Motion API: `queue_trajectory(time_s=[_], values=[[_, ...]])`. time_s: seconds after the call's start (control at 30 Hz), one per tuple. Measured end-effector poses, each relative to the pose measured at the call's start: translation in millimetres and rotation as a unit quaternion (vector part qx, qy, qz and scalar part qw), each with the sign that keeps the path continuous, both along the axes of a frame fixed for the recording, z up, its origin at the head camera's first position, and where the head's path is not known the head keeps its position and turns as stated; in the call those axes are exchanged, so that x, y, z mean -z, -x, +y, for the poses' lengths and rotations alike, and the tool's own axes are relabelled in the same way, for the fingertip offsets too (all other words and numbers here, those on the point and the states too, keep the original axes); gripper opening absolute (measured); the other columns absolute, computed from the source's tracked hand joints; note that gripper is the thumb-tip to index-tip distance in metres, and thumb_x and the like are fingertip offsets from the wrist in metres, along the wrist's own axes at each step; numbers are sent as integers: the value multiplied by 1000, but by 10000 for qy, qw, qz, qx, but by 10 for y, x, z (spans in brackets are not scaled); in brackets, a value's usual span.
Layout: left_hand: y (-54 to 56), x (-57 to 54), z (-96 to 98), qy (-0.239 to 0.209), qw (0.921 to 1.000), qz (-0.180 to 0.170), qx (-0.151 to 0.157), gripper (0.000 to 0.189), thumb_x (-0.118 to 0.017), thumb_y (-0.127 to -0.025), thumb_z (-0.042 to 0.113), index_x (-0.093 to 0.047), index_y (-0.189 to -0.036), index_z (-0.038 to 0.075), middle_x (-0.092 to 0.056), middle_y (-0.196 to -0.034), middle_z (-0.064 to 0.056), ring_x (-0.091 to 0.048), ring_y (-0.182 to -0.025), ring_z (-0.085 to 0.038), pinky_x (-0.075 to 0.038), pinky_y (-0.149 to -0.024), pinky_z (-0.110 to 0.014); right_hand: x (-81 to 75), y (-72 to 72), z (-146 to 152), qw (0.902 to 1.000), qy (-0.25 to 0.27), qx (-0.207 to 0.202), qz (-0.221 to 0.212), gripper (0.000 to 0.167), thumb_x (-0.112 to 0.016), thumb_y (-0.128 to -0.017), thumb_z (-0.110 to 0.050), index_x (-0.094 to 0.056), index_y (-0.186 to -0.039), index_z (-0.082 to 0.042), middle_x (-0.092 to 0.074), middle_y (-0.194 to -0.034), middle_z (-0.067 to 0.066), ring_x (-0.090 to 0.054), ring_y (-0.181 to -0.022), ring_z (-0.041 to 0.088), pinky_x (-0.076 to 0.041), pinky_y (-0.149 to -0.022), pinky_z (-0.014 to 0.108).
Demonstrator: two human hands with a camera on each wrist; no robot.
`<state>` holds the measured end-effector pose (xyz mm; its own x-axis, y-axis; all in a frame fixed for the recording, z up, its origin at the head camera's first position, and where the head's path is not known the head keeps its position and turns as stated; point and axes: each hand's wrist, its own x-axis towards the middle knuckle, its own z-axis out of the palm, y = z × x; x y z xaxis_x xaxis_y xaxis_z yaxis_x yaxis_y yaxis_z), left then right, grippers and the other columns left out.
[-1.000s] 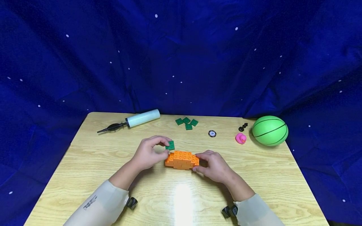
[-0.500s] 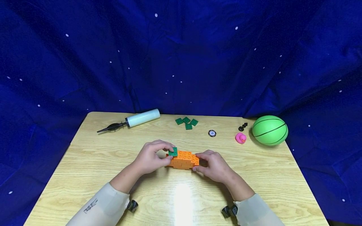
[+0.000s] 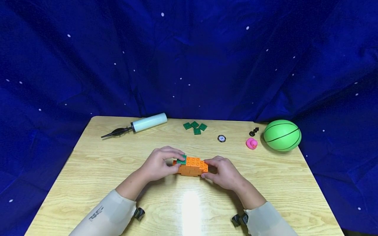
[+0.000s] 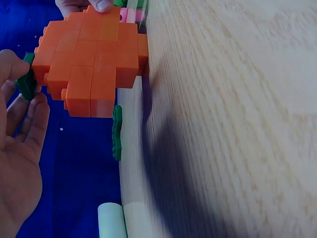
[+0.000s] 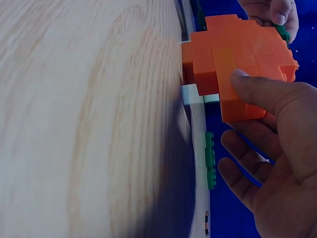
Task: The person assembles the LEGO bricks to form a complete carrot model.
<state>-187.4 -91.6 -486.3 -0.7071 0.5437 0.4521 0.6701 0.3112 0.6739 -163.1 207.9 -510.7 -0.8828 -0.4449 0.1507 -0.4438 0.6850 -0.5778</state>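
An orange block build (image 3: 192,169) of several studded bricks stands on the table, stepped in outline in both wrist views. Its right end is gripped between thumb and fingers of my right hand (image 3: 222,173); in the right wrist view the thumb lies on the near orange face. My left hand (image 3: 160,165) pinches a small green studded brick (image 3: 181,160) at the top left of the build. In the left wrist view that green brick (image 4: 26,77) is tilted against the studded side of the orange bricks; whether it is fully seated I cannot tell.
Several loose green bricks (image 3: 195,127) lie at the table's back. A hand pump (image 3: 149,123) lies back left. Toward the right are a poker chip (image 3: 221,138), a pink rubber duck (image 3: 251,143), a small black piece (image 3: 254,131) and a green ball (image 3: 282,135).
My left hand has moved right and slightly down, bringing the green brick from behind the orange build onto its top left. The right hand keeps its grip in the same place.
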Motion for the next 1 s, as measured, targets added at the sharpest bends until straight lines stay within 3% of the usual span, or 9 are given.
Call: queue_trajectory(time_s=[0.23, 0.73, 0.83, 1.0], values=[[-6, 16, 11, 1, 9999, -100, -20, 15, -86, -87, 19, -83, -102, 21, -75, -115, 9, -67, -112, -12, -58, -93, -36, -5, 4, -4, 10000, -2, -40, 51, 50, -88, -85, -30, -74, -126, -5, -76, -111, 2, -67, -103, 17, -56, -91, 40], [-5, -6, 46, -7, 10000, -17, -35, 15, -87, -85, 15, -81, -98, 20, -76, -110, 8, -68, -108, -12, -58, -91, -35, -6, -8, 1, 10000, -9, -6, 69, 49, -89, -84, -28, -74, -125, -5, -76, -110, 3, -67, -102, 17, -56, -92, 42], [-14, 9, 28, 31, 9999, -132, -91, 20, -87, -86, 17, -79, -104, 20, -75, -112, 9, -67, -105, -11, -58, -90, -38, 0, -3, -5, 10000, -48, -13, 27, 50, -88, -85, -30, -74, -126, -5, -76, -112, 3, -67, -103, 18, -56, -93, 42], [-28, 45, 1, 211, 9983, -495, -224, 44, -89, -84, 21, -71, -125, 20, -70, -123, 7, -65, -105, -14, -58, -88, -45, 0, 3, -9, 10000, -75, 14, -28, 50, -88, -85, -29, -73, -127, -6, -76, -114, 3, -67, -105, 18, -55, -96, 43]])
